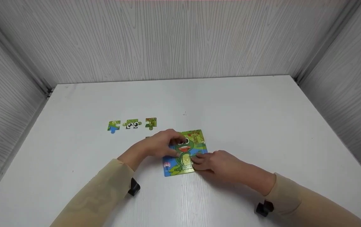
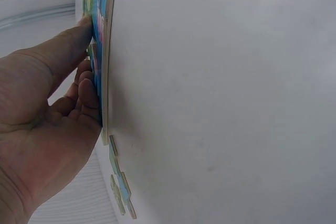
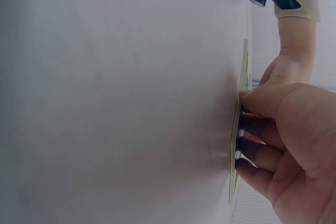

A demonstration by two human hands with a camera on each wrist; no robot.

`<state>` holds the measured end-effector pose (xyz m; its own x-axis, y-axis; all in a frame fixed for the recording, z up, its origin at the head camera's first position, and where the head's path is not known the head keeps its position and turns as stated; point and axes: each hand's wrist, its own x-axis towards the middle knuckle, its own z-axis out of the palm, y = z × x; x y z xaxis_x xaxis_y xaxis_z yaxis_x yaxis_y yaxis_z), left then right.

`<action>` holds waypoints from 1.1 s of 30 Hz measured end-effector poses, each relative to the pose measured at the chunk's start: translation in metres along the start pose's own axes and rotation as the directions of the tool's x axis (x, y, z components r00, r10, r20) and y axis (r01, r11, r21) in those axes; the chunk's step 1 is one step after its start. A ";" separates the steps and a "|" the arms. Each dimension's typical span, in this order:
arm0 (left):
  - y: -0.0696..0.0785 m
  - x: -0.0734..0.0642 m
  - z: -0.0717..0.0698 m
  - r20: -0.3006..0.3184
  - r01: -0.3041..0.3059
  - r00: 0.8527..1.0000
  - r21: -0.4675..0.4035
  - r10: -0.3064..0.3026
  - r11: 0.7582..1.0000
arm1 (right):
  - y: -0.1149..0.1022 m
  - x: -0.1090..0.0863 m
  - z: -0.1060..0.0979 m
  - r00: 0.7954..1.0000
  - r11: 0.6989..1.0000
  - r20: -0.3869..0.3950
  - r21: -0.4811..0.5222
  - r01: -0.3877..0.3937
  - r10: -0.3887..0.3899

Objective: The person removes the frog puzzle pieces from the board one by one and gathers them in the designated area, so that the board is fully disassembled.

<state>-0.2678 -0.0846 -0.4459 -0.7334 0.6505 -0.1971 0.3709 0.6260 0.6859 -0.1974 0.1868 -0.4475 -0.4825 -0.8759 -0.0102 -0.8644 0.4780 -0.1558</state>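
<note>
A frog jigsaw puzzle (image 1: 185,148) lies flat on the white table, its frog picture showing between both hands. My left hand (image 1: 163,143) rests on its left side, thumb and fingers apart around the frog's face. In the left wrist view, that thumb and the bent fingers touch the puzzle face (image 2: 98,38). My right hand (image 1: 220,164) presses its fingertips on the lower right part. In the right wrist view, the right thumb is at the edge of the board (image 3: 243,72), with the fingers on its face. Parts of the picture are hidden under the hands.
Three loose jigsaw pieces lie in a row behind and left: a blue-green piece (image 1: 113,126), a piece with eyes (image 1: 132,124) and a green-brown piece (image 1: 150,123). A small dark edge (image 1: 148,137) peeks out behind the left hand. Grey wood-grain walls (image 1: 180,41) enclose the table.
</note>
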 end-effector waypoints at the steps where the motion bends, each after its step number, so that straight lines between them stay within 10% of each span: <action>1: 0.000 0.000 0.000 0.000 0.000 1.000 0.001 0.000 1.000 | 0.000 0.000 0.000 1.000 1.000 -0.002 0.001 0.001 -0.001; 33: 0.000 -0.002 0.004 -0.023 -0.023 1.000 -0.045 0.021 0.999 | 0.000 -0.002 0.007 0.995 0.999 -0.092 0.031 0.030 -0.027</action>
<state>-0.2643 -0.0841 -0.4483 -0.7381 0.6538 -0.1662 0.3616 0.5915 0.7207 -0.1959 0.1879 -0.4541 -0.4695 -0.8788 0.0850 -0.8739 0.4489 -0.1864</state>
